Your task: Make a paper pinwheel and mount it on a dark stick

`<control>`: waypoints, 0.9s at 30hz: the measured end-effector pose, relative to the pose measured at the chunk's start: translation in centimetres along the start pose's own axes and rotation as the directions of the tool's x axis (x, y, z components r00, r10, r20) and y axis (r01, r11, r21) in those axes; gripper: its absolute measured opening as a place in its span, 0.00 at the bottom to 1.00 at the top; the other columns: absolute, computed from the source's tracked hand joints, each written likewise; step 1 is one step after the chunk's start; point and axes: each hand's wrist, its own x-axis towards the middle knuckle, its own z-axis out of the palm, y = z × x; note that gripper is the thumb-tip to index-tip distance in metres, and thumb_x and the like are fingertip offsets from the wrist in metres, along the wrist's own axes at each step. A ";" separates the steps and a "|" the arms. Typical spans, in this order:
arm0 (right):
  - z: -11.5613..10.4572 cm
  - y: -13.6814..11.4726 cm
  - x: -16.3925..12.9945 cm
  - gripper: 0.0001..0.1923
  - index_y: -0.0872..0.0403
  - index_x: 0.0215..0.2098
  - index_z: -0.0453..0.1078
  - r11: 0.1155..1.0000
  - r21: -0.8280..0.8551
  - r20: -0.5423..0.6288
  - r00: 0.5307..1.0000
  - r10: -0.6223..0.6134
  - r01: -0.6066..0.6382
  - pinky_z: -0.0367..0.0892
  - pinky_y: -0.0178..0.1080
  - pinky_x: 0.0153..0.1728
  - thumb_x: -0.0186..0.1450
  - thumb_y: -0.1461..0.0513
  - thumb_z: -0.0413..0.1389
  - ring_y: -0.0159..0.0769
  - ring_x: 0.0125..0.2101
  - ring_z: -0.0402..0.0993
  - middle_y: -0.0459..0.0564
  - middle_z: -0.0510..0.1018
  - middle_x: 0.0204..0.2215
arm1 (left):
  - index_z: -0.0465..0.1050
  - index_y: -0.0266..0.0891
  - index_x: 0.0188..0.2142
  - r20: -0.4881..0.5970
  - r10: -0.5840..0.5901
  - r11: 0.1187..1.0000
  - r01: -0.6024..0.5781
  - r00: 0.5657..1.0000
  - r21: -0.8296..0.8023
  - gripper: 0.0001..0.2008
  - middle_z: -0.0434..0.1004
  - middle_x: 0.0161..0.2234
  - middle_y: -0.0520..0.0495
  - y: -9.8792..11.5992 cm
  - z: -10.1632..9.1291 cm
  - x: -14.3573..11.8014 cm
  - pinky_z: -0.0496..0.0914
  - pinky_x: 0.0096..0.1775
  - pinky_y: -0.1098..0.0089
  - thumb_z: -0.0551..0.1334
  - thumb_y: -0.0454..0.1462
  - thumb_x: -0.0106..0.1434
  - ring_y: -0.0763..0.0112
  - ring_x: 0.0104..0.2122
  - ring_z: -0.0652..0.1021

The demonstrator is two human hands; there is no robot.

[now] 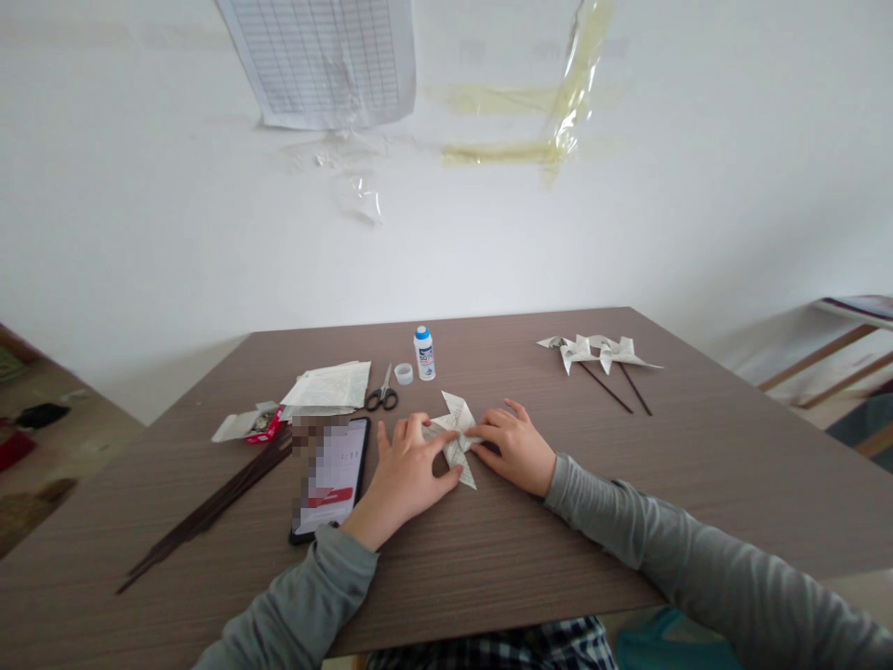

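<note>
A paper pinwheel made from printed paper lies on the table in front of me, its pointed blades spread out. My left hand grips it from the left, with the index fingertip pressed near the centre and the thumb at a lower blade. From the right, my right hand pinches the pinwheel close to its middle between thumb and fingers. The fingers partly cover the centre and the side blades. Beyond my hands stand a white glue bottle with a blue cap and a small clear cup.
Left of my hands lie a phone, black-handled scissors, a stack of paper sheets, an opened red box and a bundle of dark sticks. Finished pinwheels on sticks rest at the back right, near the wall.
</note>
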 end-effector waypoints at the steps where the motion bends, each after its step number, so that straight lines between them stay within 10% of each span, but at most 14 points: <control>1: 0.0 -0.1 0.0 0.14 0.43 0.64 0.91 1.000 -0.007 0.013 1.000 -0.002 0.002 0.66 0.71 0.81 0.86 0.59 0.65 0.50 0.53 0.88 0.54 0.92 0.50 | 0.91 0.58 0.72 -0.001 0.001 1.000 -0.001 1.000 0.005 0.26 0.80 0.73 0.34 0.0 0.0 0.0 0.59 0.82 0.13 0.79 0.45 0.76 0.27 0.76 0.79; 27: -0.3 -0.6 0.3 0.14 0.43 0.66 0.90 0.999 -0.039 0.086 0.996 0.012 -0.008 0.68 0.74 0.79 0.86 0.57 0.67 0.55 0.58 0.84 0.56 0.88 0.53 | 0.91 0.60 0.71 0.011 -0.013 1.000 0.013 1.000 -0.012 0.28 0.72 0.84 0.36 -0.7 0.2 0.7 0.54 0.83 0.13 0.82 0.49 0.72 0.23 0.83 0.70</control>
